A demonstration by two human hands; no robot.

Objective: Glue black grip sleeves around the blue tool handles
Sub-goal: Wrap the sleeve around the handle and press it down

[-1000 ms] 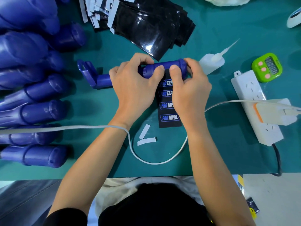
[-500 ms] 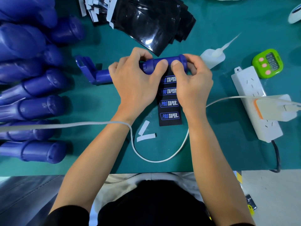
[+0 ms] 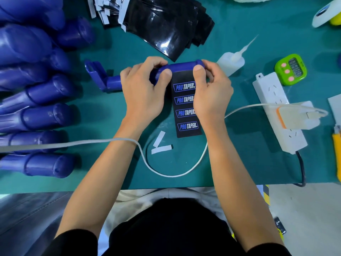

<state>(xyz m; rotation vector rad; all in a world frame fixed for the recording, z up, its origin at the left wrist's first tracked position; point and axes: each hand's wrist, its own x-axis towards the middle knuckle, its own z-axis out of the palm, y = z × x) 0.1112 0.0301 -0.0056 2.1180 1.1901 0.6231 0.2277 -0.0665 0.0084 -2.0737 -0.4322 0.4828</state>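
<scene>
A blue tool handle (image 3: 181, 67) lies sideways on the green mat, its forked end (image 3: 96, 74) pointing left. A black grip sleeve (image 3: 186, 119) printed "PRO TAPER" hangs from the handle toward me, flat on the mat. My left hand (image 3: 143, 91) wraps the handle's middle with the thumb pressing the sleeve's top left corner. My right hand (image 3: 210, 91) grips the handle's right end, thumb on the sleeve's top right corner. A pile of black sleeves (image 3: 166, 21) lies behind.
Several blue handles (image 3: 36, 111) are stacked at the left. A white glue bottle (image 3: 232, 61), green timer (image 3: 290, 69) and white power strip (image 3: 278, 115) sit to the right. A white cable (image 3: 166, 172) loops near the mat's front edge beside two paper strips (image 3: 160, 145).
The sleeve's top edge now sits higher on the handle, with more black showing between my thumbs. Both hands stay clamped in the same spots.
</scene>
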